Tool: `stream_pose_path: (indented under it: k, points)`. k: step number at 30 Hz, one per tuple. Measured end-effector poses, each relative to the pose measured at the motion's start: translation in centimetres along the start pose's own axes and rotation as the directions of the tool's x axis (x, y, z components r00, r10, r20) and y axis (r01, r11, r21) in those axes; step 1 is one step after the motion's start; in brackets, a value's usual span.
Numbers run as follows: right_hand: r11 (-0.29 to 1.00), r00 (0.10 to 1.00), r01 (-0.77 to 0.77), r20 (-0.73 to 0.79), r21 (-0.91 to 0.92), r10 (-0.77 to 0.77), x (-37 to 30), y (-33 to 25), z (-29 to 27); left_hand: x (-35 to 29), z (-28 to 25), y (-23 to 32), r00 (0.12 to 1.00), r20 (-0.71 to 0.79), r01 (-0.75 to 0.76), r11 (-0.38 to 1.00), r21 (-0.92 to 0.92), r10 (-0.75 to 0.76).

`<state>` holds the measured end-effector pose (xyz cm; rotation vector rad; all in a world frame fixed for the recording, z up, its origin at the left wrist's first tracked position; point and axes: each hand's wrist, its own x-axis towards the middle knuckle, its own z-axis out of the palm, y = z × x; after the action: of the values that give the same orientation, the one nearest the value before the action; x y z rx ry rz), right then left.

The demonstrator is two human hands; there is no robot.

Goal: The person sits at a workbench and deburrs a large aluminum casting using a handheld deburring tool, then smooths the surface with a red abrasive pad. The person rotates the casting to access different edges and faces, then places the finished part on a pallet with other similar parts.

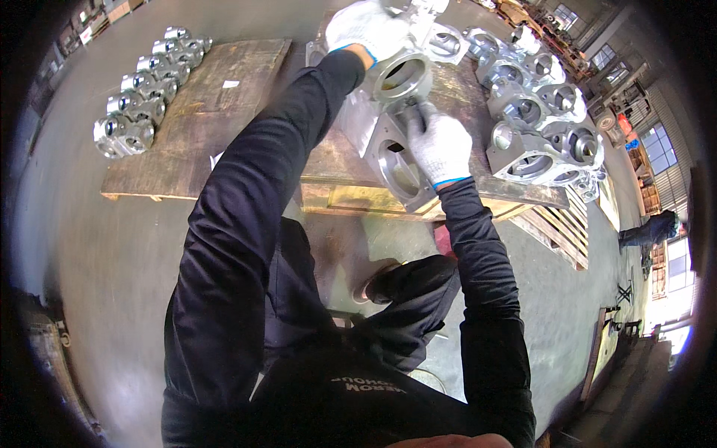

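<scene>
A large silvery metal casting (403, 168) with wide round openings sits tilted at the near edge of a wooden board. My left hand (367, 31), in a white knit glove, is closed over the far upper part of this casting; its fingertips are partly hidden. Also white-gloved, my right hand (442, 147) has thumb and fingers closed at the casting's middle, just below the round flange (403, 77). Whether a small item sits between those right fingertips cannot be made out. Behind the flange, more cast metal with a round opening (446, 42) shows.
Several similar castings (529, 112) crowd the right side of the board (463, 86). Another wooden board (202, 112) at left bears a row of smaller castings (142, 104) and a white scrap (231, 84). A slatted pallet (556, 231) lies low at right. Another person (650, 230) is at far right.
</scene>
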<state>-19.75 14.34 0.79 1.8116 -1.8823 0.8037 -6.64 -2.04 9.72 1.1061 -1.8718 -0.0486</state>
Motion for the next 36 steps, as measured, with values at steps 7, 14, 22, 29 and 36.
stream_pose_path:
  k: [7,14,22,29,36]
  points:
    - [0.887,0.965,-0.263,0.078,0.379,0.252,-2.5,7.4,-2.4,0.4,-0.2,-0.5,0.998,0.056,-0.006,0.999,0.035,0.004]
    - [0.05,0.699,-0.557,0.435,0.829,0.568,-7.5,15.6,5.3,1.0,0.5,-0.9,0.994,0.104,-0.053,0.992,0.112,0.041]
    - [-0.01,0.669,-0.48,0.374,0.877,0.643,-8.9,11.6,4.3,2.5,0.7,-2.4,0.985,0.172,-0.05,0.962,0.268,0.004]
    - [-0.01,0.595,-0.469,0.324,0.883,0.735,-16.4,3.1,1.3,2.7,-0.4,-2.0,0.942,0.321,-0.187,0.946,0.265,0.096]
    - [0.189,0.576,-0.723,0.428,0.665,0.697,-18.3,-6.1,-2.9,2.8,-0.6,0.3,0.904,0.368,-0.306,0.931,0.201,0.218]
